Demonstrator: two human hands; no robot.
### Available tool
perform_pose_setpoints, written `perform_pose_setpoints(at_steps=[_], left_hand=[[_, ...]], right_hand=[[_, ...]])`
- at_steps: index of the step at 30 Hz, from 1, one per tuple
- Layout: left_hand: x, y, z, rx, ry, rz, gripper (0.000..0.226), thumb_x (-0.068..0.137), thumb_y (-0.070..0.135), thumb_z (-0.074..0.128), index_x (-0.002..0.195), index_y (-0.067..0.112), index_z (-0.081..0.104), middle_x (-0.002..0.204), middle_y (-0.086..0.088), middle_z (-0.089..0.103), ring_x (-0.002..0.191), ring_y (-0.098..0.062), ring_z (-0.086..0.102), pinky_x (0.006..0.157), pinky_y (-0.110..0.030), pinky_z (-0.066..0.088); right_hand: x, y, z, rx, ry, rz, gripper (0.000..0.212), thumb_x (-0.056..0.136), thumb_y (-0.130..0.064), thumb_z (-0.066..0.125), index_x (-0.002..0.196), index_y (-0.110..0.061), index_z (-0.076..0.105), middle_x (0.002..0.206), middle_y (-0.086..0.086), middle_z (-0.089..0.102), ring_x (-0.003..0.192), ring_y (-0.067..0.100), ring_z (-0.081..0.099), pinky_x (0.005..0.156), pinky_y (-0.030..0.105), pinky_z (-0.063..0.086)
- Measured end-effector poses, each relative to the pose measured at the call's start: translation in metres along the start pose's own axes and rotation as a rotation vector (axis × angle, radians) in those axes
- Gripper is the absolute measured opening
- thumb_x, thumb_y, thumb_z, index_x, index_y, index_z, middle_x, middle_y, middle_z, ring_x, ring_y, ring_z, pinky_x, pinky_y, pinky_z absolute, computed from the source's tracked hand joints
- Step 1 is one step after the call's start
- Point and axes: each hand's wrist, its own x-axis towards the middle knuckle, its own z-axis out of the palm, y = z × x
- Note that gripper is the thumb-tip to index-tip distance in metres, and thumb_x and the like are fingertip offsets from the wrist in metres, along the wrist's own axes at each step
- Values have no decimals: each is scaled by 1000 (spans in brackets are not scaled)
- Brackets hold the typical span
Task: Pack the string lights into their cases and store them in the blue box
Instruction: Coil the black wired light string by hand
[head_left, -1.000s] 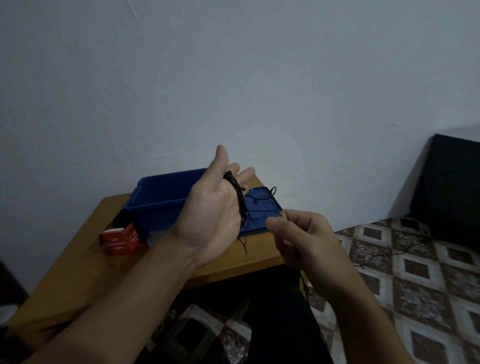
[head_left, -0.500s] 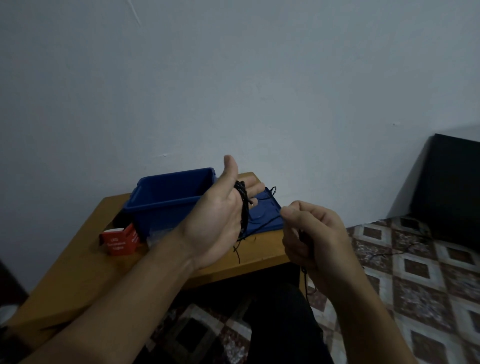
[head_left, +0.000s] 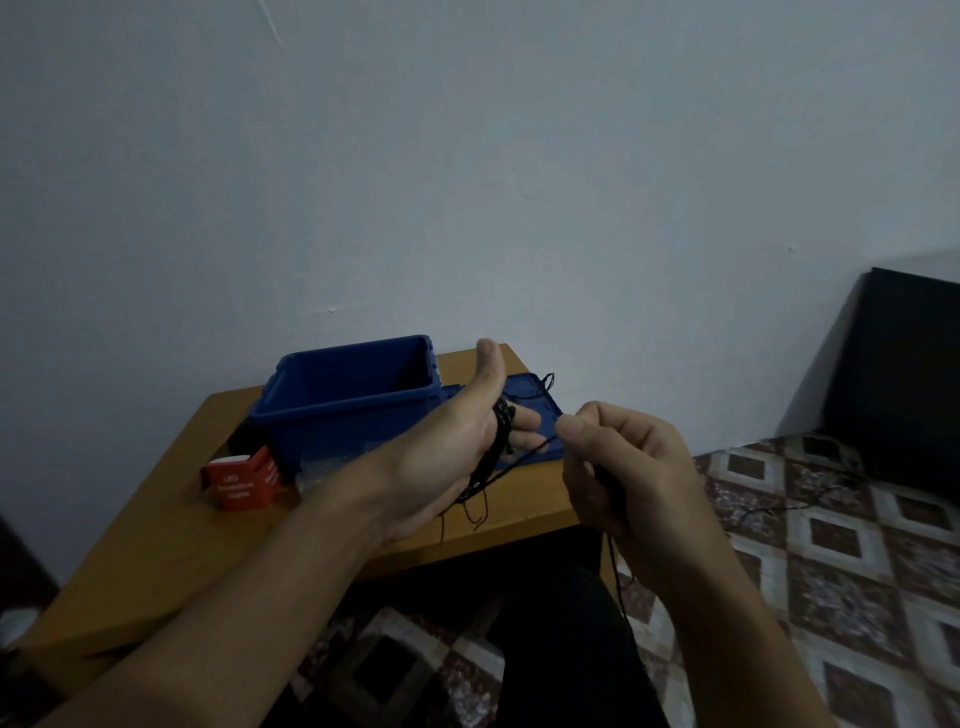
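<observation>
On the desk (head_left: 171, 530), far side: one blue box (head_left: 343, 410), open, nothing visible in the part of its interior that shows. Its blue lid (head_left: 540, 397) lies flat just right of it.

One red case (head_left: 236, 486) stands at the box's near-left corner. White print on its front: "LED" on the top line, "Lights" on the bottom, middle line too blurred to read. A second red face angles off its right side; cannot tell if that is another case or a flap.

String lights (head_left: 500, 423): one black strand, wound in a coil round the fingers of the left hand (head_left: 447, 457). That hand is held above the desk's near edge, thumb up, fingers out fairly straight through the coil. Loose ends dangle below the palm.

Right hand (head_left: 628, 467): fingers curled, thumb and forefinger pinching the strand just right of the coil. The strand runs taut between the two hands, then drops from the right fist toward the patterned floor (head_left: 831, 571).
</observation>
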Motion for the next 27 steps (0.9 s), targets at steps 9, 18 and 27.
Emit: perform_pose_setpoints(at_steps=[9,18,27], left_hand=[[-3,-2,-1,86,-142,-1,108,78,89,5,135,13,57,113,-23,69,90,-31,63,105,-51,47],[-11,3,-1,153,-204,8,105,76,94,9,70,2,58,54,-17,40,44,-20,29,50,-31,34],[-15,8,-2,24,-314,45,79,83,87,9,55,15,26,45,0,20,43,-17,12,49,-32,28]], right_hand=[[-3,-6,4,-27,3,-93,20,91,-18,65,82,-1,61,47,-6,50,37,6,39,39,18,28],[-2,-2,0,-107,2,-136,16,93,-21,68,83,-9,70,51,-5,47,44,12,29,42,25,23],[1,3,-2,-96,31,-107,16,91,-23,65,83,-10,70,53,-1,42,46,15,26,44,30,18]])
